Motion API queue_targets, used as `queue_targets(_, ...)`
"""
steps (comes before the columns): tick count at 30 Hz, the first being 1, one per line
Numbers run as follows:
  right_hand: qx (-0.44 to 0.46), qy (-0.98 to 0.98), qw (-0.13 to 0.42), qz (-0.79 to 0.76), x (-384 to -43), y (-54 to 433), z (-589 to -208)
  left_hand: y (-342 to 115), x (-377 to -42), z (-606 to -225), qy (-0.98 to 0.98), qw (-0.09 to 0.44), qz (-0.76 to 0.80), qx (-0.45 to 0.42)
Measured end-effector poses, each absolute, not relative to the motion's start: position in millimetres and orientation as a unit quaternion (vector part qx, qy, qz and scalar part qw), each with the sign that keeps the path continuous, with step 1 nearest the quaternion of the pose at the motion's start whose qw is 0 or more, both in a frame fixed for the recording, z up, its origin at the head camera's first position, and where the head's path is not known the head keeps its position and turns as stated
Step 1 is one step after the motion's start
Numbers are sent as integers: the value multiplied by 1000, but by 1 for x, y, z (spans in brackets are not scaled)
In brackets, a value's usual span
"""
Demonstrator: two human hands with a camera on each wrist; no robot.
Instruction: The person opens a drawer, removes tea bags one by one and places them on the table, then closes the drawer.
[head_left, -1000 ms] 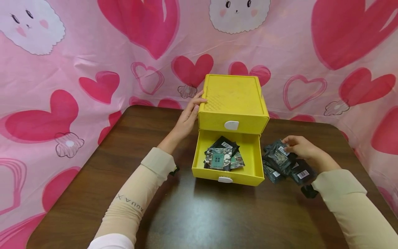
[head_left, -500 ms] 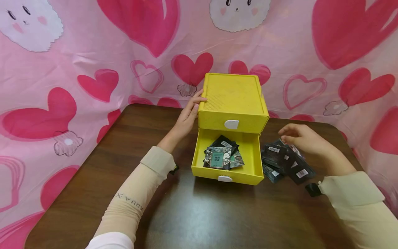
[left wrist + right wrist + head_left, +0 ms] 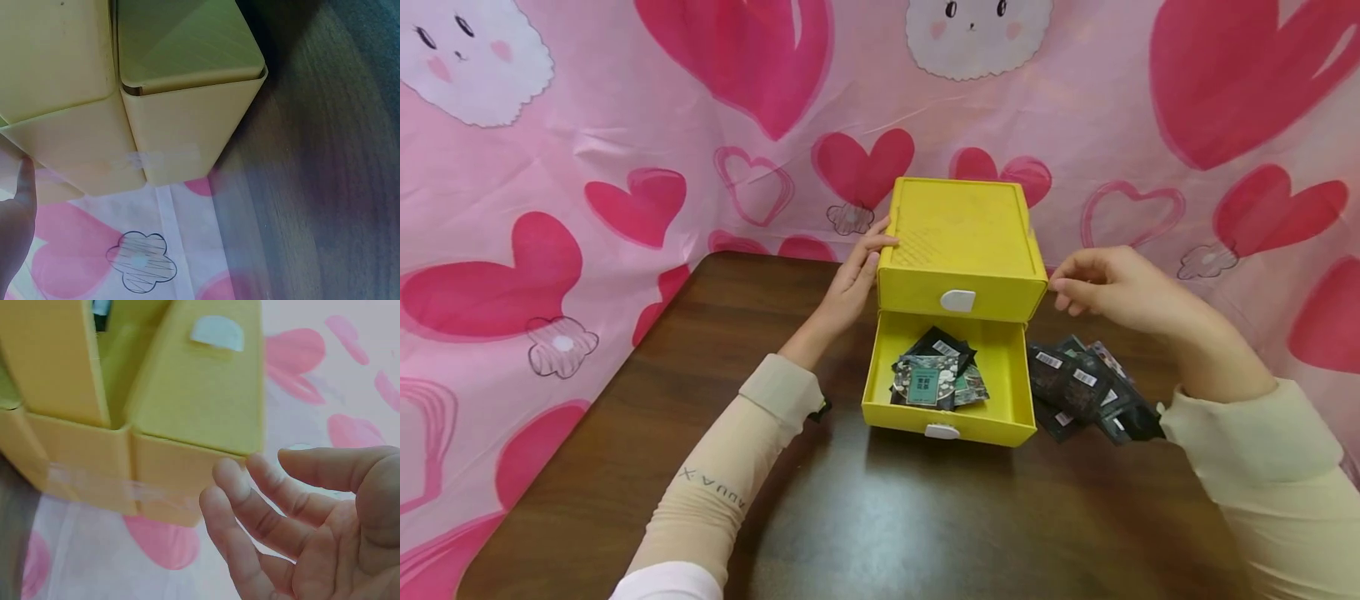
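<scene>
A yellow two-tier drawer box (image 3: 962, 225) stands on the table, its lower drawer (image 3: 1007, 375) pulled out and its upper drawer (image 3: 917, 292) closed. My left hand (image 3: 850, 287) rests on the box's left side, fingertips at the top edge; in the left wrist view a finger (image 3: 25, 181) lies along the yellow side. Beside the box's upper right front corner is my right hand (image 3: 1112, 287), holding nothing, with fingers loosely bent. In the right wrist view the right hand (image 3: 312, 531) has its fingertips close to that corner. Several flat sachets (image 3: 925, 383) lie inside the lower drawer.
A loose pile of dark sachets (image 3: 1082, 383) with white labels lies on the brown table (image 3: 880, 517), right of the drawer. White handles (image 3: 958, 301) stick out from both drawer fronts. A pink heart-print cloth (image 3: 745, 208) hangs behind the table.
My right hand has let go of the sachets and risen away from the pile to the box's upper right corner. My left hand stays on the box.
</scene>
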State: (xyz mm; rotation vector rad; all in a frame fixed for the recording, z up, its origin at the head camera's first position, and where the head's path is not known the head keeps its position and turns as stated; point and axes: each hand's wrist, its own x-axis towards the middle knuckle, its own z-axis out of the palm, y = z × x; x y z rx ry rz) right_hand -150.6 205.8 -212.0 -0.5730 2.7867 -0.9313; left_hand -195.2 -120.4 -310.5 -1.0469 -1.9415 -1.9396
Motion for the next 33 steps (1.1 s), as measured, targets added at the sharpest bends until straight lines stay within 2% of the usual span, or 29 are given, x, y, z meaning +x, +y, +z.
queue_targets(6,-223,905,110,-346,-142,193,-202,-119,-199,-312,-657,111,-654,-359)
queue_targets(13,-276,861,212,-370,-144,148,-201,-116,-196,-310,-652,109,-660,-357)
queue_targets(18,-332,851,279,-296,-151,119,-209,-115,-197,-313,-646,107,-665,-359)
queue_targets(26,-375,872,291,-121,-162,72,-226,-117,-196,-314,-647,109,-663,-361)
queue_targets(33,-357,877,311,-86,-172,50,-239,-118,-196,-312,-645,102,-664,-364)
